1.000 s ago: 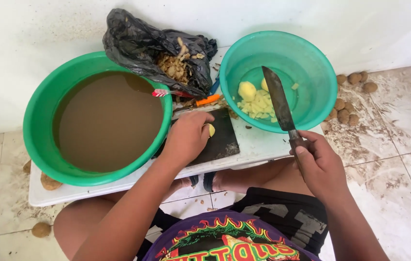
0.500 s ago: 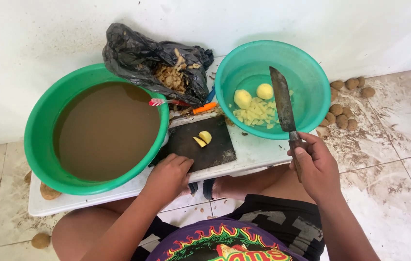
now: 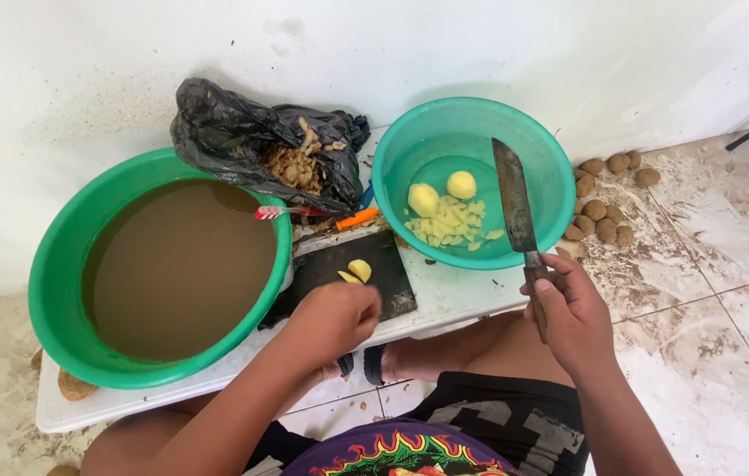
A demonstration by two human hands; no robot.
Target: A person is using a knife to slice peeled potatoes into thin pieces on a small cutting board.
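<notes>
Over teal bowl (image 3: 559,189): right hand (image 3: 573,313) grip raises knife (image 3: 515,207); left hand (image 3: 335,317) seemingly curled.

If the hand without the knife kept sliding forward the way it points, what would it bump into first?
Probably the peeled potato pieces on the dark cutting board: the left hand sits at the board's near edge, aimed toward them. Beyond lie the orange-handled tool and black bag.

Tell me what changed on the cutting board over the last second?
The left hand let go of the potato pieces and drew back to the near edge of the black cutting board, leaving them lying bare. The right hand kept holding the knife raised over the teal bowl.
</notes>
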